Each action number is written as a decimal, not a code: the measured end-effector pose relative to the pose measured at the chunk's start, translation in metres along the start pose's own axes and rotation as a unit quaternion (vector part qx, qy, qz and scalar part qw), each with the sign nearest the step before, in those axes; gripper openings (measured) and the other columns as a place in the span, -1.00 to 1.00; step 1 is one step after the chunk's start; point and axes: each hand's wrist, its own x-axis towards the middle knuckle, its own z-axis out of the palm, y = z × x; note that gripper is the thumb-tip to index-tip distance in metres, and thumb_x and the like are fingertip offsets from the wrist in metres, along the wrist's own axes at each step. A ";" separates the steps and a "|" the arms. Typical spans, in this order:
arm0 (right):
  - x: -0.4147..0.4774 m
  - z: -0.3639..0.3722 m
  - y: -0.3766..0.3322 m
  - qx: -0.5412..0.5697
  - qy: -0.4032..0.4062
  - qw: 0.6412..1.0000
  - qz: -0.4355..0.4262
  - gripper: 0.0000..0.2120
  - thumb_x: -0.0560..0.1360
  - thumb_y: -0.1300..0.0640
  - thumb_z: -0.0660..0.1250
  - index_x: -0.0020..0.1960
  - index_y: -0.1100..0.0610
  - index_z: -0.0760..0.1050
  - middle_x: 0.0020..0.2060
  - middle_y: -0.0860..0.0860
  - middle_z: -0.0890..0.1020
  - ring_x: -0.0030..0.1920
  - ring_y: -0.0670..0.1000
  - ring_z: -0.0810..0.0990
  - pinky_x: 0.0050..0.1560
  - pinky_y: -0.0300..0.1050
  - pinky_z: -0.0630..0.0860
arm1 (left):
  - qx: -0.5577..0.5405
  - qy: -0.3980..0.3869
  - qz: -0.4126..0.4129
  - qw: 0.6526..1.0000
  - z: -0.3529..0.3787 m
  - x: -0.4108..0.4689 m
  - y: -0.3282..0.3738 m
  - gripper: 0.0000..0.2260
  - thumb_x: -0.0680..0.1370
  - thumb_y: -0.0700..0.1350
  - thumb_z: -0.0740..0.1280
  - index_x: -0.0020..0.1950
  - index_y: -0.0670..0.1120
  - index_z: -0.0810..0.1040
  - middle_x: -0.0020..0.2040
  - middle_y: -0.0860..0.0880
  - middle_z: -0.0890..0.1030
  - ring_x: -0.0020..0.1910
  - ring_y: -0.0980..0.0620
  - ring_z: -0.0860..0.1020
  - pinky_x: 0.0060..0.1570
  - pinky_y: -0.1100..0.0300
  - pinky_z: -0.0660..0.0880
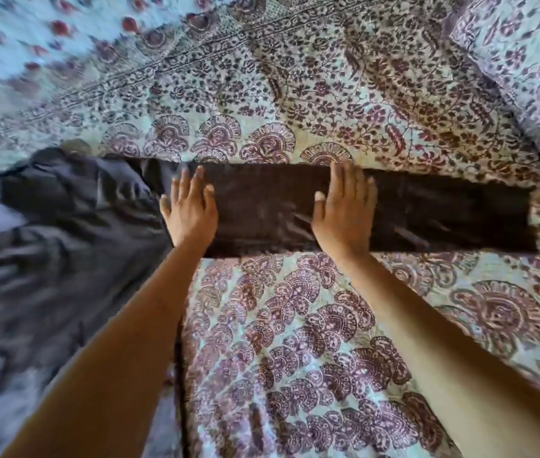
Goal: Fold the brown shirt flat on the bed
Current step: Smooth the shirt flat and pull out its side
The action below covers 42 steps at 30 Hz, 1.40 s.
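Presses both palms flat on the brown shirt (427, 209), fingers straight and slightly spread, pinching nothing: left hand (189, 209) at the band's left end, right hand (344, 209) near its middle. Lies as a long narrow folded band across the middle of the bed (295, 325), left end touching a rumpled grey cloth (47, 242) on the bed's left side, right end reaching toward the right side.

Looks like smoothing before a further fold. Risks from here, as a judgement:
- Dragging the layers out of line by sliding the palms instead of pressing down, since nothing pins the right end.
- Catching the grey cloth under the left hand and folding it in with the shirt.
- Pushing ridges into the soft patterned cover beneath, leaving the fold crooked.
- Trapping creases near the right hand, where pale streaks already show.
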 end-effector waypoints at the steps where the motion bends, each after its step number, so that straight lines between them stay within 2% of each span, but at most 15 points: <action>1: 0.000 0.014 -0.027 0.016 -0.026 0.998 -0.046 -0.47 0.54 0.04 0.03 0.47 0.21 0.13 0.48 0.14 0.17 0.48 0.11 0.10 0.45 0.08 -0.07 | 0.032 -0.016 -0.005 0.999 -0.001 0.008 -0.015 -0.58 0.63 0.03 0.03 0.51 0.08 0.12 0.54 0.00 0.09 0.52 0.00 0.01 0.44 -0.05 -0.11; 5: -0.001 0.062 -0.102 0.030 -0.091 0.984 -0.148 -0.41 0.52 0.00 -0.17 0.48 0.24 0.08 0.49 0.16 0.10 0.50 0.09 0.03 0.45 0.01 -0.15 | 0.091 -0.063 0.031 0.993 0.012 0.021 -0.048 -0.55 0.63 0.08 0.00 0.52 0.11 0.01 0.55 -0.01 -0.02 0.52 -0.01 -0.04 0.45 -0.08 -0.12; 10: 0.004 0.099 -0.134 -0.010 -0.139 0.976 -0.169 -0.39 0.53 -0.06 -0.16 0.47 0.25 0.10 0.48 0.17 0.13 0.49 0.08 0.08 0.46 0.00 -0.09 | 0.102 -0.029 0.042 0.993 0.026 0.020 -0.059 -0.55 0.63 0.08 -0.02 0.51 0.16 -0.01 0.55 0.02 -0.01 0.52 0.03 -0.03 0.45 -0.04 -0.12; 13: 0.008 0.098 -0.107 -0.053 -0.144 0.970 -0.190 -0.40 0.56 -0.10 -0.12 0.48 0.22 0.09 0.49 0.14 0.13 0.49 0.07 0.10 0.45 0.00 -0.11 | 0.094 -0.019 0.043 0.994 0.027 0.019 -0.061 -0.56 0.62 0.08 -0.02 0.51 0.16 0.01 0.55 0.03 0.02 0.52 0.03 -0.02 0.44 -0.04 -0.12; 19: 0.020 0.037 0.024 -0.105 -0.125 0.985 -0.055 -0.35 0.53 -0.11 -0.25 0.50 0.24 0.02 0.50 0.15 0.07 0.50 0.07 0.03 0.46 0.01 -0.06 | 0.075 -0.026 0.037 0.996 0.024 0.019 -0.061 -0.57 0.63 0.07 -0.05 0.51 0.16 0.01 0.55 0.03 0.01 0.52 0.02 -0.03 0.46 -0.06 -0.12; 22: 0.016 0.008 0.084 -0.133 -0.134 0.981 -0.031 -0.35 0.54 -0.11 -0.25 0.49 0.26 0.03 0.49 0.18 0.09 0.49 0.11 0.07 0.47 0.06 0.00 | 0.075 -0.028 0.042 0.996 0.024 0.018 -0.058 -0.57 0.63 0.06 -0.04 0.51 0.15 0.01 0.55 0.02 0.01 0.52 0.01 -0.04 0.46 -0.08 -0.14; 25: 0.015 0.007 0.092 -0.137 -0.136 0.981 -0.035 -0.37 0.54 -0.09 -0.23 0.49 0.26 0.03 0.49 0.17 0.11 0.49 0.10 0.09 0.45 0.03 -0.01 | 0.082 -0.038 0.010 0.996 0.019 0.017 -0.053 -0.56 0.63 0.06 -0.04 0.52 0.10 0.02 0.55 -0.01 0.00 0.53 -0.01 -0.05 0.46 -0.11 -0.18; 27: 0.015 0.009 0.092 -0.136 -0.123 0.982 -0.042 -0.37 0.54 -0.09 -0.22 0.48 0.26 0.05 0.48 0.17 0.13 0.49 0.10 0.10 0.45 0.01 -0.01 | 0.095 -0.018 0.006 0.995 0.018 0.011 -0.030 -0.54 0.64 0.06 -0.05 0.53 0.02 0.04 0.55 -0.03 0.00 0.53 -0.02 -0.05 0.46 -0.12 -0.21; 29: 0.015 0.010 0.094 -0.134 -0.117 0.983 -0.051 -0.37 0.54 -0.08 -0.23 0.49 0.25 0.04 0.49 0.16 0.12 0.49 0.09 0.09 0.45 -0.01 -0.03 | 0.075 -0.011 0.071 0.995 0.028 -0.003 0.021 -0.52 0.64 0.06 -0.06 0.54 -0.05 0.02 0.55 -0.04 0.00 0.52 0.01 -0.05 0.46 -0.05 -0.21; 31: 0.014 0.010 0.097 -0.133 -0.109 0.984 -0.050 -0.38 0.54 -0.08 -0.23 0.49 0.25 0.03 0.49 0.15 0.12 0.49 0.09 0.09 0.45 -0.01 -0.04 | 0.037 -0.051 0.161 0.985 0.053 -0.027 0.084 -0.50 0.64 0.06 -0.08 0.54 -0.08 -0.04 0.55 -0.03 -0.01 0.52 0.04 -0.06 0.47 0.02 -0.20; 33: 0.014 0.011 0.096 -0.125 -0.113 0.984 -0.054 -0.39 0.55 -0.07 -0.22 0.49 0.25 0.04 0.48 0.16 0.13 0.49 0.09 0.10 0.45 -0.01 -0.02 | 0.024 -0.080 0.187 0.979 0.074 -0.045 0.126 -0.49 0.63 0.07 -0.08 0.53 -0.08 -0.08 0.55 -0.03 -0.02 0.52 0.05 -0.08 0.47 0.04 -0.20; 37: 0.016 0.006 0.111 -0.121 -0.122 0.984 -0.052 -0.39 0.54 -0.06 -0.21 0.49 0.24 0.03 0.49 0.15 0.11 0.49 0.07 0.08 0.45 -0.02 -0.01 | 0.054 -0.068 0.178 0.980 0.091 -0.046 0.132 -0.49 0.63 0.06 -0.05 0.53 -0.09 -0.07 0.55 -0.03 0.00 0.52 0.04 -0.05 0.45 0.02 -0.20; 42: 0.004 -0.030 0.183 -0.134 -0.121 0.984 0.008 -0.36 0.53 -0.08 -0.20 0.48 0.28 0.08 0.47 0.19 0.15 0.47 0.14 0.15 0.44 0.01 0.04 | 0.063 -0.075 0.186 0.978 0.090 -0.047 0.133 -0.49 0.63 0.05 -0.06 0.53 -0.08 -0.08 0.55 -0.03 0.00 0.53 0.03 -0.05 0.46 0.02 -0.20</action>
